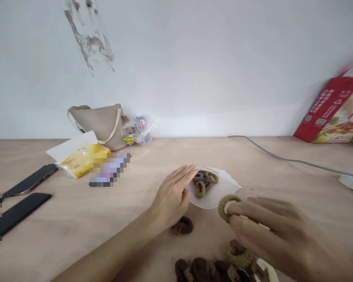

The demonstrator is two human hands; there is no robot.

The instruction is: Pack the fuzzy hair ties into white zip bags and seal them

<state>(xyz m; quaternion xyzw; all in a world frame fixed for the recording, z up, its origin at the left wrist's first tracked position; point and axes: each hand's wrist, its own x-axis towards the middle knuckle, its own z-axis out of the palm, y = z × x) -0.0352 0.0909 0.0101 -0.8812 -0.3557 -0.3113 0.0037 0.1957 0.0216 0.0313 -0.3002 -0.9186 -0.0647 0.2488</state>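
My left hand (pixel 173 194) lies along the left edge of a white bag (pixel 216 197), its fingers stretched out and the thumb apart. Several grey and olive hair ties (pixel 200 189) sit inside the bag's mouth. Just right of the bag, my right hand (pixel 270 223) pinches an olive hair tie (pixel 223 207) between thumb and fingers, held above the table. A dark brown hair tie (pixel 184 226) lies below my left wrist. Along the bottom edge are more brown hair ties (pixel 201 268), an olive one (pixel 239 256) and a cream one (pixel 267 270), partly cut off.
At the left lie dark phones (pixel 31 180), a yellow tissue pack (pixel 85 158) and another phone, blurred out. A beige handbag (pixel 97 121) and a plastic bag with a bottle (pixel 141 127) stand by the wall. A grey cable (pixel 273 156) runs right, below a red box (pixel 329 105).
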